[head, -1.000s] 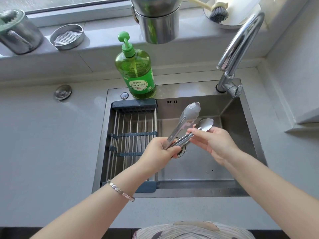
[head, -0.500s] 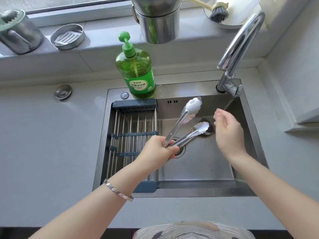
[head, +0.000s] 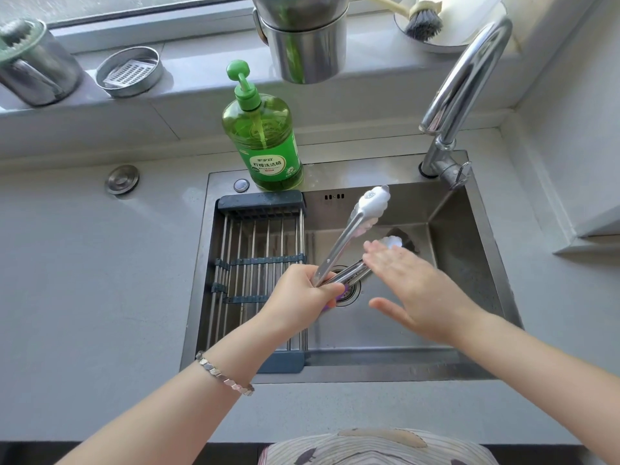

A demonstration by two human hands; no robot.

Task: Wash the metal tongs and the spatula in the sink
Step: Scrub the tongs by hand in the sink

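Observation:
Over the steel sink [head: 469,333], my left hand [head: 302,297] grips the hinge end of the metal tongs [head: 349,229]. The two scalloped tips are spread apart and point toward the sink's back wall. My right hand [head: 416,286] lies flat with straight fingers, palm down over the lower arm of the tongs; its fingertips reach the lower tip. No spatula is visible. No water runs from the faucet [head: 463,85].
A wire drying rack [head: 255,263] fills the sink's left part. A green dish soap bottle [head: 261,135] stands on the back rim. On the sill are steel cups [head: 302,38], a small tin [head: 129,72], a lidded pot [head: 30,62] and a brush [head: 421,20].
My right hand left the lower tong arm, rose toward the faucet side, then came back down flat over that arm. The tongs' tips tilted slightly up and back; my left hand kept its grip.

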